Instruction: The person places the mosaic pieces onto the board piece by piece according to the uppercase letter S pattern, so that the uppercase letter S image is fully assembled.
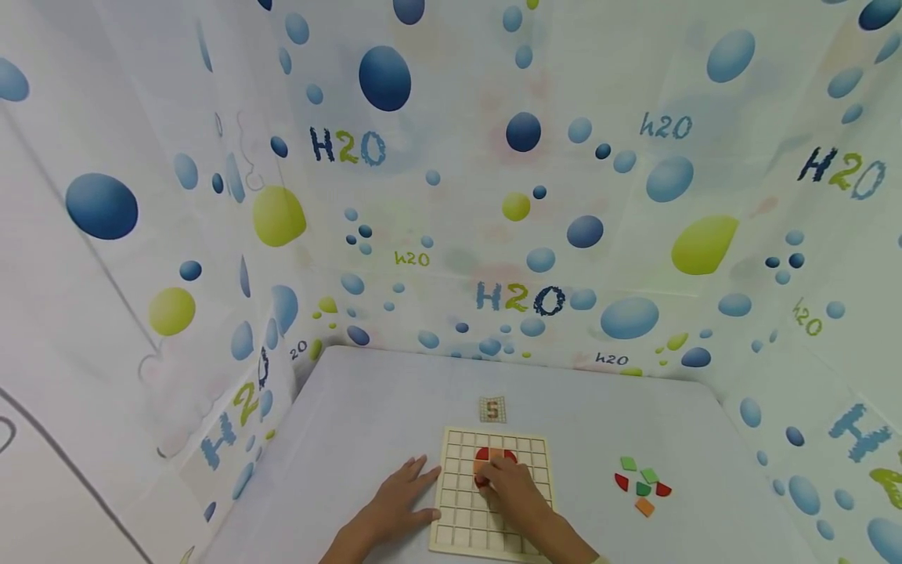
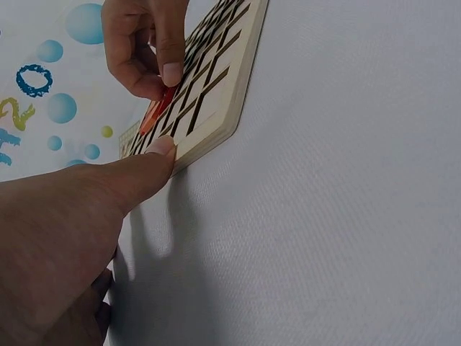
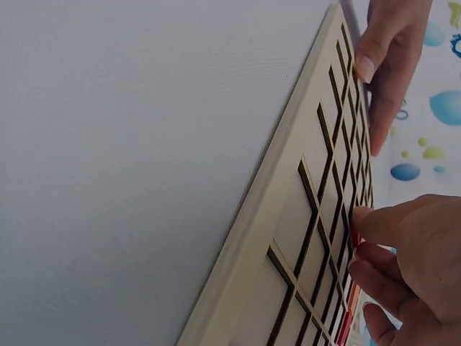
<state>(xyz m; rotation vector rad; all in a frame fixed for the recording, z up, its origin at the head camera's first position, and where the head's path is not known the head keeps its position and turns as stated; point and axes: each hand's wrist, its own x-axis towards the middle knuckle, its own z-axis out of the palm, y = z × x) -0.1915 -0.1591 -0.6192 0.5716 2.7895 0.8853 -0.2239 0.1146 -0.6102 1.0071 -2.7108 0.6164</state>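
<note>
A light wooden grid board (image 1: 458,521) lies on the white table. My left hand (image 1: 402,501) rests at its left side, fingers spread, with thumb and fingertips touching the edge. Over the upper middle of the grid, my right hand (image 1: 520,493) pinches a red curved piece (image 2: 170,95) between thumb and fingers, down at the board's surface. Beside it in the grid sit an orange square (image 1: 496,453) and red rounded pieces (image 1: 482,453). The right fingers partly hide these pieces. Behind the board lies a small pattern card (image 1: 492,410) with an S-like figure.
To the right of the board several loose pieces lie on the table: green squares (image 1: 629,464), red rounded pieces (image 1: 621,482), a dark green piece (image 1: 643,489) and an orange square (image 1: 644,507). A printed curtain (image 1: 451,235) stands around the table.
</note>
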